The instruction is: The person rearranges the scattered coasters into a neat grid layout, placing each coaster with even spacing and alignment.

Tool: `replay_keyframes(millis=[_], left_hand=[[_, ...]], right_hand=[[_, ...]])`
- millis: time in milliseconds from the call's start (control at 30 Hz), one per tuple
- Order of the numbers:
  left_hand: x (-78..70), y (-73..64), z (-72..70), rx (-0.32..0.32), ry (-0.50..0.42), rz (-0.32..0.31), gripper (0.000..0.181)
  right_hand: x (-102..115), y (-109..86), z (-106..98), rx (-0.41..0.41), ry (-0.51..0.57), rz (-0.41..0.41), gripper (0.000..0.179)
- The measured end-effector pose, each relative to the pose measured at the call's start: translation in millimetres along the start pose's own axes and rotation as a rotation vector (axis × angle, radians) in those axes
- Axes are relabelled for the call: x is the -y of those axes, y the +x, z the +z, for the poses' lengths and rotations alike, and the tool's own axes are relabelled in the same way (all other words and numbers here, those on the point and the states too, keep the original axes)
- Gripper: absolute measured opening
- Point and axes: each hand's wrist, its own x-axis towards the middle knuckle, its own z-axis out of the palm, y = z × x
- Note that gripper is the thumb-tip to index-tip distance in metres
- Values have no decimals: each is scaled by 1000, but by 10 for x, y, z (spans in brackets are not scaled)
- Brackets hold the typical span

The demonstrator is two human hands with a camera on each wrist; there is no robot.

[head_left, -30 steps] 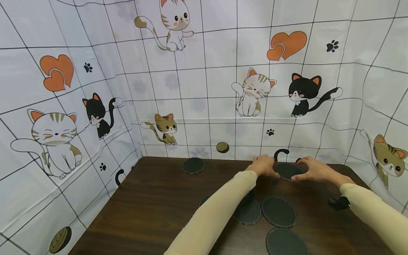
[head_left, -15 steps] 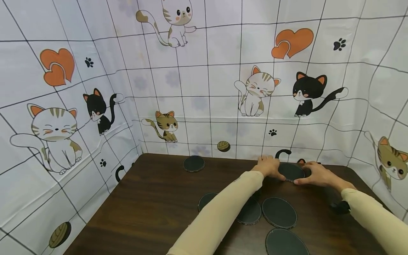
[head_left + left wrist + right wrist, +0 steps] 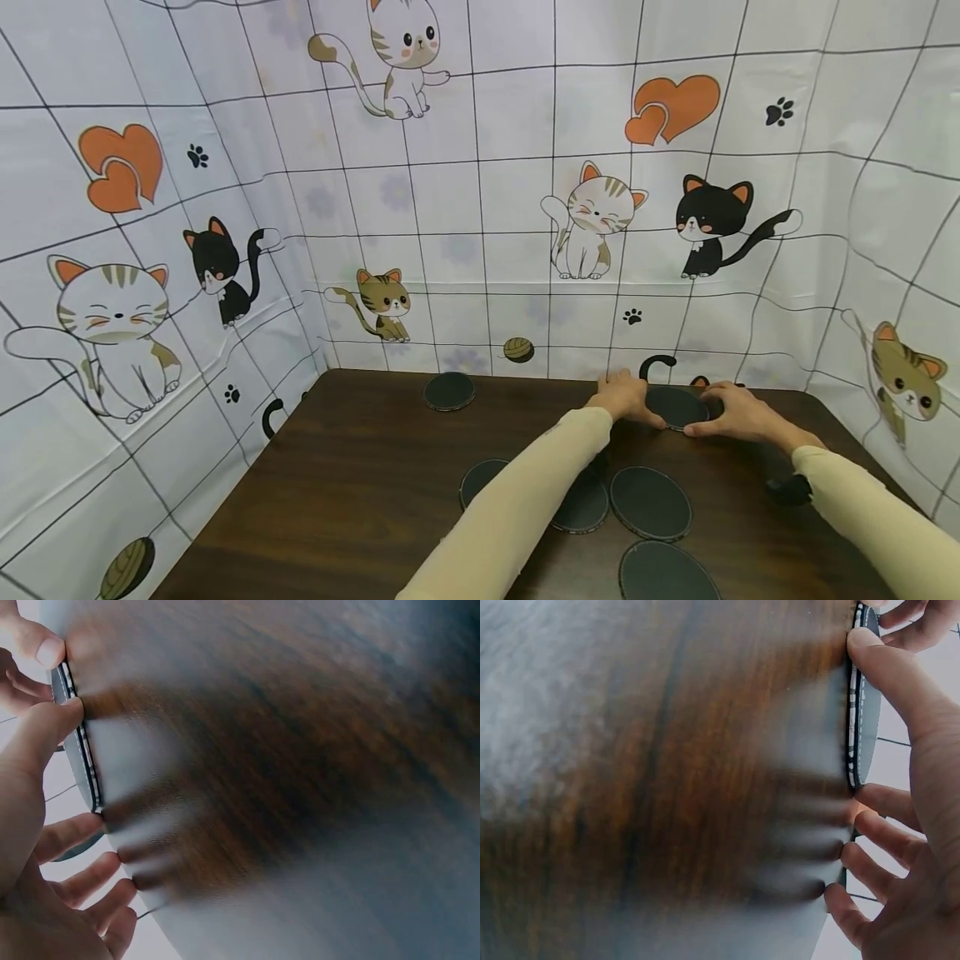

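At the back right of the table, a round dark coaster (image 3: 677, 407) lies between my two hands. My left hand (image 3: 624, 397) holds its left side; in the left wrist view the thumb (image 3: 54, 720) presses the stitched near rim, and the other fingers spread along the tabletop. My right hand (image 3: 738, 414) holds the opposite side, its thumb (image 3: 877, 656) on the near rim and the index fingertip at the rim's side. In the right wrist view, the coaster's edge (image 3: 853, 727) looks thin, with a light patterned band. It sits close over the wood.
Another coaster (image 3: 449, 391) lies at the back left. Several more coasters, including one (image 3: 651, 502) and a nearer one (image 3: 667, 573), lie in front of my arms; my left forearm partly hides others. A cat-print sheet (image 3: 480, 250) walls the dark wooden table (image 3: 337, 492).
The head view has shifted slightly. Both hands and the coaster between them have moved a little right and lower against the back sheet. The other coasters stay put.
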Motion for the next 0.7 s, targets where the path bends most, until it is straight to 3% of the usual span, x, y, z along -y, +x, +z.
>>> replay_keyframes(millis=[267,533,700], left_hand=[[39,30,84,-19,-26,17,64],[210,58,81,-18,-45,187,69],[326,9,53,-62,-90,266,71]], right_hand=[[-39,-29,65,-46,14,-26,79],[10,-89,54,-81,21,-33,80],[110,-131,44,-124,32,-37,82]])
